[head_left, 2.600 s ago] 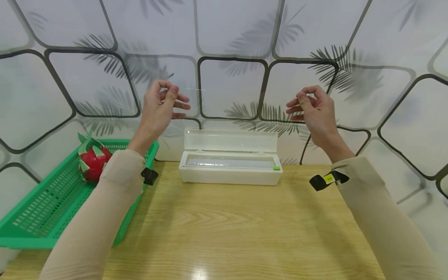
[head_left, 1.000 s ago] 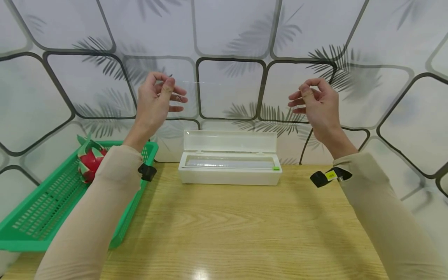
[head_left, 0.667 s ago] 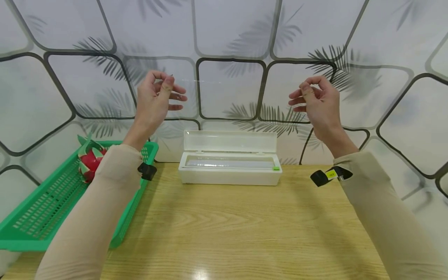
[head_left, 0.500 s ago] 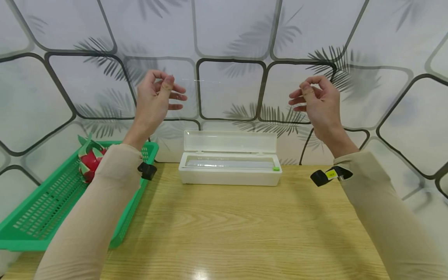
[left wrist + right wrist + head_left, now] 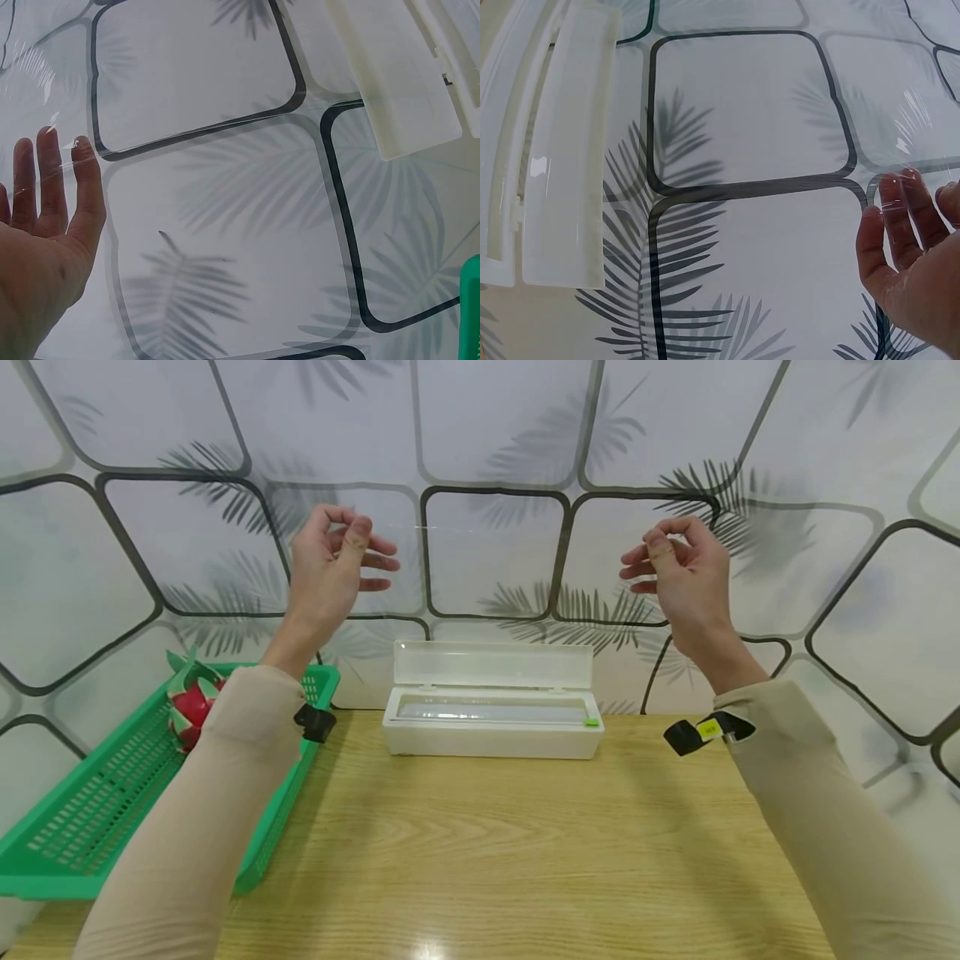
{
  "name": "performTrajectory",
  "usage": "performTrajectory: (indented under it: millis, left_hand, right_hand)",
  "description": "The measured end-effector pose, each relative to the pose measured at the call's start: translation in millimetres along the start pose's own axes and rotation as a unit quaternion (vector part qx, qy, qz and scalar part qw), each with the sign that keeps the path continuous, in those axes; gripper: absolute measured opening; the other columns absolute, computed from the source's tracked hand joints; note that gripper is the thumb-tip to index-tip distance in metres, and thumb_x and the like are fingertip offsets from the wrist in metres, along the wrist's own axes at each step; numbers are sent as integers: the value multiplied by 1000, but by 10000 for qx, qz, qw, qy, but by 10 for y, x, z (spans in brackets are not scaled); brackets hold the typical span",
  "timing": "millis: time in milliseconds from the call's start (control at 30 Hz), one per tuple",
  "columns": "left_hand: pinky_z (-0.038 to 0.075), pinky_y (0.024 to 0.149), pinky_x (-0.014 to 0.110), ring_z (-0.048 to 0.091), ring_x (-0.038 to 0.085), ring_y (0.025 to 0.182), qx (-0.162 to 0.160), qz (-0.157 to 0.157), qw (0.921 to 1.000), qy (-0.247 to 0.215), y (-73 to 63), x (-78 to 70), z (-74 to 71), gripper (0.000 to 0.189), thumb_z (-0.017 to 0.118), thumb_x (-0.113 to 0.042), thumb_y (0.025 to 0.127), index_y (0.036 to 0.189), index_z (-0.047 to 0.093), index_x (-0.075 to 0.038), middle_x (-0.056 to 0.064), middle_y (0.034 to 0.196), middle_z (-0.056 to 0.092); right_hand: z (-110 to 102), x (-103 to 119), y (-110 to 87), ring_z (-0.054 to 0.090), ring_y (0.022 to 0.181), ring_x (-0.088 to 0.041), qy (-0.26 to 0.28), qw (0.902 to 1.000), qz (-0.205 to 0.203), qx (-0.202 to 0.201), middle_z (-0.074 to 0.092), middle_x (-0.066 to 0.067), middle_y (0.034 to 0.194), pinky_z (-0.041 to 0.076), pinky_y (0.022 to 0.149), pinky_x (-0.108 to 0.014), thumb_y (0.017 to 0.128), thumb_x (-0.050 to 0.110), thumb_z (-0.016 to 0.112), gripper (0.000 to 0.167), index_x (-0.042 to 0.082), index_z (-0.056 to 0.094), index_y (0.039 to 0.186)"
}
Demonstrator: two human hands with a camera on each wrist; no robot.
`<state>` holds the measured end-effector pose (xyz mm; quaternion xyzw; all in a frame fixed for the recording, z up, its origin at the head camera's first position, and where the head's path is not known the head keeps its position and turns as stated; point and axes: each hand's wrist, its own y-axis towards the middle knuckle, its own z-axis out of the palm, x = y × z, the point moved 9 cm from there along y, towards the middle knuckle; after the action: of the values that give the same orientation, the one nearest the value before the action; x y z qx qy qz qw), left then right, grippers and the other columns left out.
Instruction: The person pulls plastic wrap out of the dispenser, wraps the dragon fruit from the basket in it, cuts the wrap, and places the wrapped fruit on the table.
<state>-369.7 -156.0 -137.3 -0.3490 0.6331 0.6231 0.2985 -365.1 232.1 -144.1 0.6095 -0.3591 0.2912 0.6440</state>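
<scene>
Between my raised hands stretches a sheet of clear cling film, almost invisible in the head view except for a thin bright line. Its glints and creases show beside the fingers in both wrist views. My left hand pinches the film's left side between thumb and forefinger, the other fingers spread loosely. On the opposite side my right hand pinches it the same way. Below them, on the table, stands a white cling film dispenser with its lid up. A roll lies inside, and a green slide cutter sits at the right end.
A green slotted basket stands on the left, partly behind my left forearm. In it lies a red dragon fruit with green leaves, partly covered by the sleeve. The wooden table meets a patterned wall behind the dispenser.
Both hands have risen a little and drifted slightly apart, still pinching the cling film. The left sleeve covers more of the dragon fruit. Dispenser and basket stay in place.
</scene>
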Motion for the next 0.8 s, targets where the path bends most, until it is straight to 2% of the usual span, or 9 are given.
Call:
performTrajectory:
  millis: [167,400,800]
  left_hand:
    - [63,69,28,75,18,81,-21,13,10000,29,23,-19,-3,21,55,-35,102,111,52,-16,1,93,76]
    - [63,70,29,75,18,81,-4,-122,9999,-65,56,-33,23,21,56,-34,101,111,53,-17,1,92,75]
    - [63,69,29,75,18,79,-76,-149,9998,-123,94,-74,4,19,57,-33,101,109,52,-16,1,91,75]
  right_hand:
    - [-2,17,16,73,77,-15,46,10000,6,-57,75,0,86,59,68,-23,103,18,60,6,13,60,106]
    - [-27,64,32,73,75,-14,33,9999,29,-147,75,0,84,59,67,-23,102,19,61,7,13,61,105]
    - [-12,107,63,72,75,-16,142,9998,-88,-121,75,-2,84,59,66,-23,101,19,62,9,12,61,105]
